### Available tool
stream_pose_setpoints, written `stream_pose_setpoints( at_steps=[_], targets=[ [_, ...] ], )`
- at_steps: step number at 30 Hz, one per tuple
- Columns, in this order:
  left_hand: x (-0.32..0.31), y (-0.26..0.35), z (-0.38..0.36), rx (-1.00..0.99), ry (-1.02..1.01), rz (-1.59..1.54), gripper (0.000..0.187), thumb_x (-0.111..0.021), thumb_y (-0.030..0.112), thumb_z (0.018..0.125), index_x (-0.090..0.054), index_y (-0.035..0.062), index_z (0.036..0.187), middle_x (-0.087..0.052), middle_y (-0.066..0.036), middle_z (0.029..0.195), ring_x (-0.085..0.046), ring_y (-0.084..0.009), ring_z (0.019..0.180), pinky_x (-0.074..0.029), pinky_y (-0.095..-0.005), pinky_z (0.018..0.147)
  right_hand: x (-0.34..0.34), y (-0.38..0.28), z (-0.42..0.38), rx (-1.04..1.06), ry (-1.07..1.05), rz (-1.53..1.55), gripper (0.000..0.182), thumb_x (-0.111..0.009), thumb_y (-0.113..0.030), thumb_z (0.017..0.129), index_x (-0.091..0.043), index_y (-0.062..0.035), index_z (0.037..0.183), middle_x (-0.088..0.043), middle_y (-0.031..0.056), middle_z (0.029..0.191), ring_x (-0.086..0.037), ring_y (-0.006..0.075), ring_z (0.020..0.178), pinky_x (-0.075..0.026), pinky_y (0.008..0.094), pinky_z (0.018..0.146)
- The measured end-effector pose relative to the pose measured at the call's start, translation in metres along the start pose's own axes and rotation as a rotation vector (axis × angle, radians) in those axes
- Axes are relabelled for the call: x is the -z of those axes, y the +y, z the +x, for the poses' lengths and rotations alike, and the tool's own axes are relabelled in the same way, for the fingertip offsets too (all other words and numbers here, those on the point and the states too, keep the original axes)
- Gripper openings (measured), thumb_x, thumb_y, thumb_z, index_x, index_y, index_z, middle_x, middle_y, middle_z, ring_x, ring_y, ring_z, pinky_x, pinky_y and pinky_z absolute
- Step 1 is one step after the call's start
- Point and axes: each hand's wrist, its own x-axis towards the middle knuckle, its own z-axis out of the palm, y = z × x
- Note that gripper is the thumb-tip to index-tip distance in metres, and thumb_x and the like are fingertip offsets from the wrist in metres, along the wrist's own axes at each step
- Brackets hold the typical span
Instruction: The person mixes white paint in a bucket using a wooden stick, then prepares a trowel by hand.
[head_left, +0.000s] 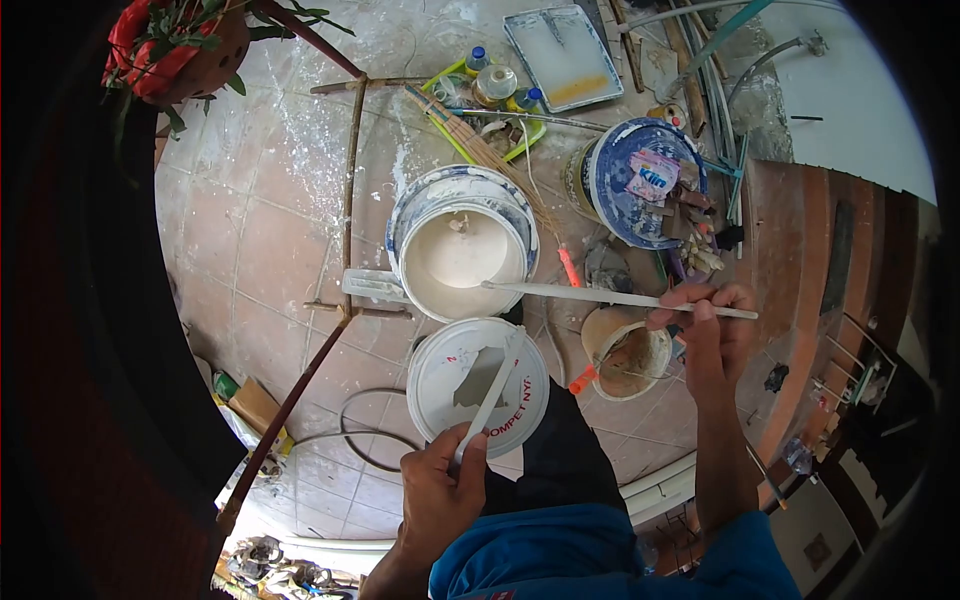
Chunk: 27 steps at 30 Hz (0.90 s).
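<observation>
A pale flat stick is pinched in my left hand, its far end over a round white lid with red lettering and a grey patch. My right hand grips a longer whitish stick near one end, and the other end reaches over the rim of an open bucket. Creamy white material lines that bucket, which stands just beyond the lid. Beneath my right hand is a smaller tub with brownish residue inside.
A blue-rimmed bucket holds a packet and scraps. Behind stand a paint tray and a green tray with bottles. A rusty metal frame runs along the left, near a hanging plant pot. A hose loop lies on the tiles.
</observation>
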Motion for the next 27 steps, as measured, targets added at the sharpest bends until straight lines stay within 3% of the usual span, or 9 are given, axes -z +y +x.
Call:
stream_pose_setpoints(
  at_steps=[4, 16, 19, 27],
  targets=[
    [-0.002, 0.009, -0.002, 0.059, 0.011, -0.002, 0.017, -0.058, 0.011, 0.086, -0.066, -0.0019, 0.094, -0.056, 0.003, 0.055, -0.036, 0.001, 0.046, -0.024, -0.0185, 0.042, 0.023, -0.015, 0.001, 0.023, 0.084, 0.091, 0.01, -0.038, -0.009, 0.095, -0.031, -0.0057, 0.102, -0.057, 0.0206, 0.093, -0.063, 0.0197, 0.068, -0.056, 0.03, 0.06],
    [-0.006, 0.01, -0.002, 0.029, 0.037, -0.036, 0.018, -0.059, 0.012, 0.086, -0.066, -0.0026, 0.094, -0.056, 0.002, 0.055, -0.036, 0.0012, 0.045, -0.024, -0.0182, 0.041, 0.023, -0.028, 0.02, -0.028, -0.018, -0.025, 0.012, -0.04, -0.01, 0.095, -0.029, -0.0072, 0.097, -0.059, 0.0184, 0.086, -0.061, 0.0172, 0.062, -0.054, 0.0259, 0.056],
    [-0.005, 0.007, 0.0, -0.042, -0.005, 0.011, 0.019, -0.057, 0.011, 0.087, -0.064, -0.0032, 0.098, -0.062, -0.01, 0.059, -0.045, -0.0032, 0.042, -0.033, -0.0209, 0.038, 0.016, -0.026, 0.024, -0.03, -0.047, -0.024, 0.011, -0.039, -0.01, 0.096, -0.028, -0.0077, 0.097, -0.059, 0.0181, 0.086, -0.061, 0.0167, 0.063, -0.054, 0.0257, 0.057],
    [-0.007, 0.01, -0.002, -0.003, -0.032, 0.012, 0.019, -0.057, 0.01, 0.087, -0.064, -0.0038, 0.098, -0.063, -0.011, 0.06, -0.047, -0.0035, 0.042, -0.033, -0.0209, 0.039, -0.014, -0.017, 0.031, -0.013, -0.127, 0.048, 0.012, -0.04, -0.009, 0.095, -0.028, -0.0081, 0.097, -0.057, 0.0171, 0.088, -0.061, 0.017, 0.066, -0.053, 0.0267, 0.06]
  ],
)
